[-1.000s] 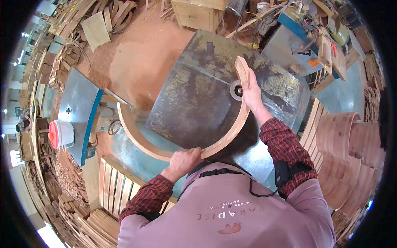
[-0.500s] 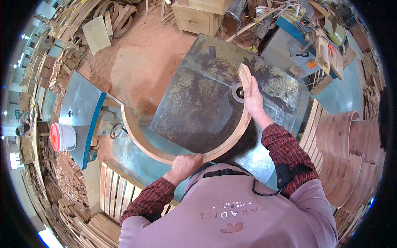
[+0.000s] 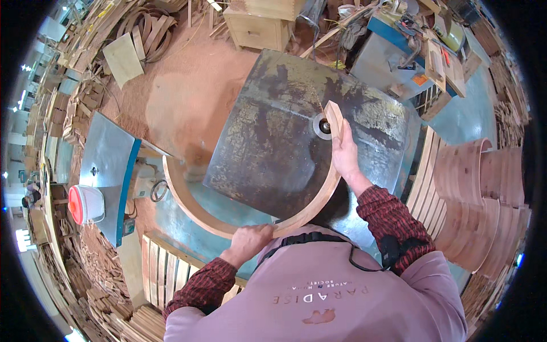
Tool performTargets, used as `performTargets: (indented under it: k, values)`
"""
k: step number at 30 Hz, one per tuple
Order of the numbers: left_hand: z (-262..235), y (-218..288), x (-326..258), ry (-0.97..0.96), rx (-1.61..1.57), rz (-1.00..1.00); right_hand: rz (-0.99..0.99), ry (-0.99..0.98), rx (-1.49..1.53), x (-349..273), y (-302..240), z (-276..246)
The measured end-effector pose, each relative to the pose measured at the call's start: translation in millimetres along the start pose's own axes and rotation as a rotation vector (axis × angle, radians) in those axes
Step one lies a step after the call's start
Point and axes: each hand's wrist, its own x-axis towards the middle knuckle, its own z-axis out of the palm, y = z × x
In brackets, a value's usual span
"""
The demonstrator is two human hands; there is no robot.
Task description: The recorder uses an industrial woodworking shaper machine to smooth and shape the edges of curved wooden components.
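I hold a long curved wooden piece (image 3: 194,211), a wide arc lying across the worn metal machine table (image 3: 268,142). My left hand (image 3: 249,240) grips the arc at its near, lower bend. My right hand (image 3: 345,155) presses the arc's far end against the round spindle cutter (image 3: 323,126) set in the table top. The arc's left end sticks out past the table's left edge, above the sawdust-covered floor.
Stacks of curved wooden pieces (image 3: 478,194) stand at the right. A second metal table (image 3: 108,165) with a red-and-white bucket (image 3: 85,204) is at the left. A slatted wooden pallet (image 3: 165,268) lies near my left arm. A wooden cabinet (image 3: 259,25) and offcuts sit beyond.
The curved piece has slid around so its far end now sits higher by the cutter. My left hand has shifted right along the near bend, and my right hand followed the end.
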Motion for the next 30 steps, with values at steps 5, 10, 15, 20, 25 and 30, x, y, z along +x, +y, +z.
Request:
performTargets:
  k: [5,10,15,20,25,30]
  values:
    - [3.1,0.5,-10.2,-0.022,0.015,0.000,0.019,0.012,-0.040,-15.4,4.7,-2.5]
    - [12.7,-2.7,-22.3,0.051,0.011,0.062,0.066,-0.004,-0.052,-31.5,9.3,-5.2]
    - [18.9,-2.6,-35.4,0.060,0.026,0.087,0.075,0.014,-0.079,-47.5,12.3,-6.9]
    - [24.1,-2.3,-49.9,0.019,0.050,0.086,0.120,-0.012,-0.093,-67.1,9.9,-11.2]
    - [23.4,-0.4,-64.0,0.056,0.089,0.114,0.108,0.067,0.019,-86.3,10.8,-7.0]
    - [-12.5,8.6,-58.5,0.124,0.158,0.142,0.121,0.114,0.439,-74.4,0.9,-29.3]
